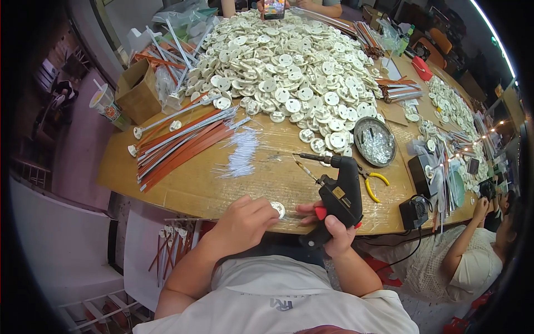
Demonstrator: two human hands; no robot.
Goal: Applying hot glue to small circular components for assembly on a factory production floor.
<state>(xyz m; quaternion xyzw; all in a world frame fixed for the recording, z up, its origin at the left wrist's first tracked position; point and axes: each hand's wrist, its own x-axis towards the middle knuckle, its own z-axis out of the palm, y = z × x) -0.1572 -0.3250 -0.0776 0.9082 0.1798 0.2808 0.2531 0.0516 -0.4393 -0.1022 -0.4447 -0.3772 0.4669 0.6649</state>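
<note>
My right hand [339, 236] is wrapped round the grip of a black soldering gun [343, 196] with a red trigger. Its thin tip points to the left, above the table. At the table's near edge, the closed fingers of my left hand [245, 222] pinch a small round white plastic piece [278, 210]. The soldering tip is well apart from that piece. Beyond my left hand lie a bunch of short thin white wires [240, 153] and a stack of brown and grey wire strips [183, 143]. Yellow-handled pliers [375, 183] rest to the right of the gun.
A big heap of round white pieces [283, 61] covers the far table. A dark round dish [374, 142] with shiny bits stands right. A cardboard box [138, 91] and a drink cup [108, 106] are at left. A co-worker [467, 256] sits at right; a black power box [414, 211] is nearby.
</note>
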